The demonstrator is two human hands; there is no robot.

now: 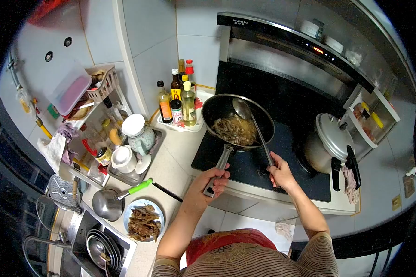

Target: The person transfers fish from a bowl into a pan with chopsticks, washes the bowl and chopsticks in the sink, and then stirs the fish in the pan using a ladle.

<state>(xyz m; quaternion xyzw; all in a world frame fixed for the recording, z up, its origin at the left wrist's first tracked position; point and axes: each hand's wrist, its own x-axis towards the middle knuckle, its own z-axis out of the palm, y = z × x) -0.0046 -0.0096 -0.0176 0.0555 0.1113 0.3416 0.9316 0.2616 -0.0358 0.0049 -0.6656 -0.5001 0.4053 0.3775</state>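
Observation:
My left hand is wrapped round the handle of a dark frying pan over the black cooktop. Brown, stringy food in oil or liquid lies in the lower part of the pan. In my right hand is the long handle of a metal ladle, its bowl resting inside the pan near the far rim. Below and left of the pan, a plate on the counter holds browned, fried-looking pieces.
A pressure cooker stands right of the pan on the cooktop. Several sauce bottles sit on a tray behind left. A green-handled saucepan is beside the plate, above the sink with stacked bowls. The range hood overhangs.

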